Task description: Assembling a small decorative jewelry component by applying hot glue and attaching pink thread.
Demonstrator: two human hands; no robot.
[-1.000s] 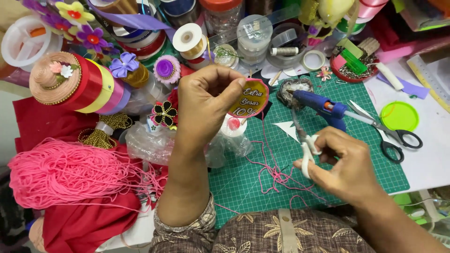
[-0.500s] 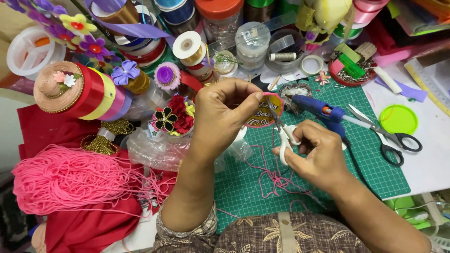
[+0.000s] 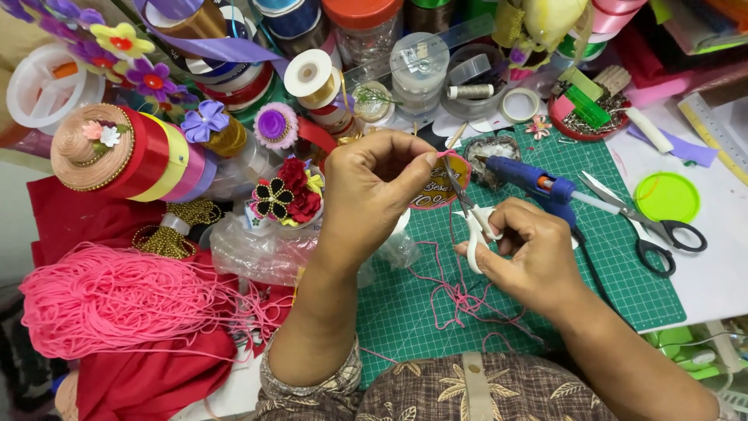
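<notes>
A person's two bare hands work over a green cutting mat (image 3: 623, 257) crowded with craft supplies, seen from above. The left hand (image 3: 374, 187) is raised above the mat with its fingers pinched closed on the end of a thin pink cord (image 3: 449, 154). The cord hangs down from that pinch and trails in loose loops across the mat between the two forearms. The right hand (image 3: 530, 257) is wrapped around the white handles of a small pair of scissors (image 3: 470, 214), thumb and fingers through the loops. The scissor blades point up toward the pinched cord end and lie just beside it; whether they touch the cord cannot be told.

Just behind the hands lies a round orange and red label (image 3: 444, 187), partly hidden by the left fingers. A blue glue gun (image 3: 534, 183) rests on the mat just beyond the right hand. Further right, a larger pair of black-handled scissors (image 3: 647, 222) lies across the mat's edge, beside a round lime-green lid (image 3: 666, 197).

To the left, a big tangled heap of pink cord (image 3: 117, 300) sits on red fabric (image 3: 132, 382). Above it is a stack of coloured ribbon spools (image 3: 156, 164) topped by a small straw hat (image 3: 89, 148). Jars, tape rolls and fabric flowers fill the back of the table.
</notes>
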